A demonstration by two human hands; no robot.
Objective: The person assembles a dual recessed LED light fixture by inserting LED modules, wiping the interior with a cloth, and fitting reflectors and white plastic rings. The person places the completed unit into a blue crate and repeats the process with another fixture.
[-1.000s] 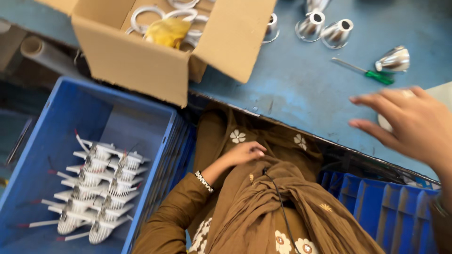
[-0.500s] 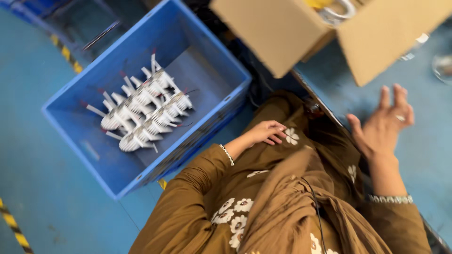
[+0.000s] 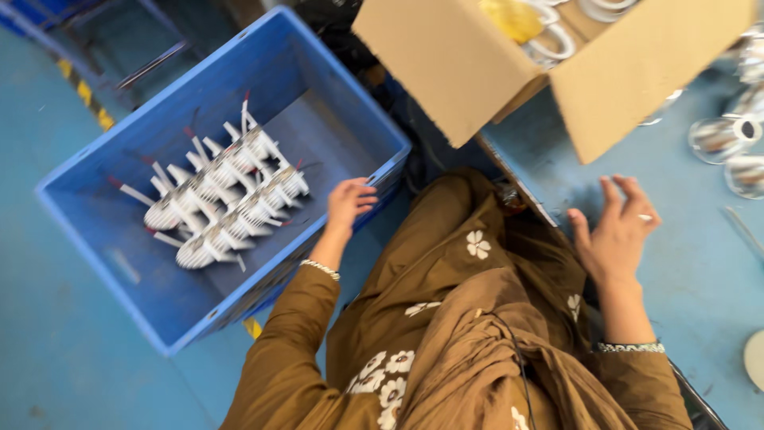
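My left hand [image 3: 348,202] reaches toward the near rim of a blue plastic crate [image 3: 111,239] on the floor, fingers curled, holding nothing. Inside the crate lie rows of white finned lamp bodies [image 3: 223,207] with thin leads. My right hand [image 3: 617,231] hovers with spread fingers over the blue tabletop [image 3: 692,263], empty, just below an open cardboard box [image 3: 454,64].
The cardboard box holds white rings [image 3: 557,40] and a yellow bag [image 3: 509,17]. Shiny metal reflector cups [image 3: 720,137] lie at the table's right side. A white disc [image 3: 754,358] sits at the right edge. Yellow-black tape [image 3: 83,95] marks the blue floor.
My view swung left and down to the crate. My left hand left my lap and moved to the crate's rim. My right hand stayed spread above the table.
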